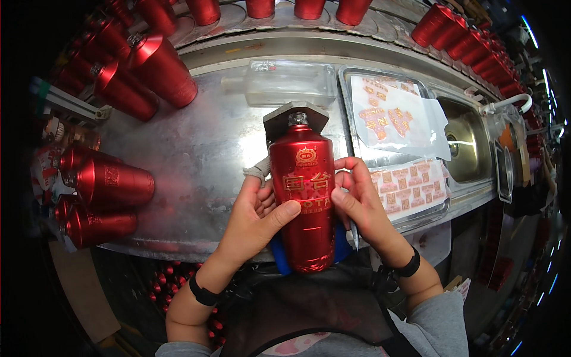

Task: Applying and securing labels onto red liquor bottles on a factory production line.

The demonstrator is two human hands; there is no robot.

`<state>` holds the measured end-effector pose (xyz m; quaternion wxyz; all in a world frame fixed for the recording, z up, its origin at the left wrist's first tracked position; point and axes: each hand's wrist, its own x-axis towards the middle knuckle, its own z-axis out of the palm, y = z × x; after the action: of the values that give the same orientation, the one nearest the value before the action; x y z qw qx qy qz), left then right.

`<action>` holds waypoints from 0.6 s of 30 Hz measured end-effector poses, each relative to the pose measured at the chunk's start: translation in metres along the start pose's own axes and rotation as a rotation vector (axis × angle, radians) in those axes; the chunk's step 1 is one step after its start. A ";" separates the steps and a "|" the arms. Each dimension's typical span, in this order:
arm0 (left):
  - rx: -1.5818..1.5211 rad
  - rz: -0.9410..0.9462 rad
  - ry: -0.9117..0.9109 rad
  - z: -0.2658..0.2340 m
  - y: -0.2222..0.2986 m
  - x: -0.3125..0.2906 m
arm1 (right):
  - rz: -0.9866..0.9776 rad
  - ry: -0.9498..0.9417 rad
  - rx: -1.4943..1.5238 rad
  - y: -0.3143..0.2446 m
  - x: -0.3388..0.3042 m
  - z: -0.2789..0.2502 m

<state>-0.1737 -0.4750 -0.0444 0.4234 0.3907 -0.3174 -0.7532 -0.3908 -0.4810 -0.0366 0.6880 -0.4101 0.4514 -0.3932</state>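
A glossy red bottle [306, 238] with gold raised lettering and a gold emblem leans toward me, its clear-topped neck pointing away. My left hand [259, 217] grips its left side, thumb on the front below the lettering and fingers partly hidden behind. On the other side, my right hand [363, 208] has its thumb at the edge of the lettering and its index finger bent near the shoulder. A slim pointed metal tool [354, 234] sticks out under that palm. Behind the neck is a dark angular metal plate [315, 113]; something blue [344, 247] shows beneath the bottle.
A clear glass block-shaped bottle [291, 83] lies beyond on the metal table [202, 149]. Right of it, a tray [348, 80] holds sheets of gold-and-red stickers [410, 187], beside a sink [467, 134]. Red bottles [116, 184] lie at left; others line the far conveyor [232, 18].
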 end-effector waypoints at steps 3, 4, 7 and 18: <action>0.001 0.006 0.008 0.000 0.000 0.001 | 0.072 -0.030 0.067 -0.004 0.000 -0.006; -0.001 0.015 0.013 0.000 0.000 0.001 | 0.090 -0.047 0.112 -0.004 -0.001 -0.008; 0.004 0.032 0.017 0.000 -0.002 0.000 | 0.064 -0.053 0.126 -0.001 0.000 -0.007; 0.052 0.042 0.011 0.002 -0.004 0.000 | 0.023 -0.036 0.024 0.000 -0.002 -0.004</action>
<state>-0.1768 -0.4733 -0.0464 0.4305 0.3988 -0.3428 -0.7336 -0.3954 -0.4805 -0.0374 0.7056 -0.4034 0.4388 -0.3832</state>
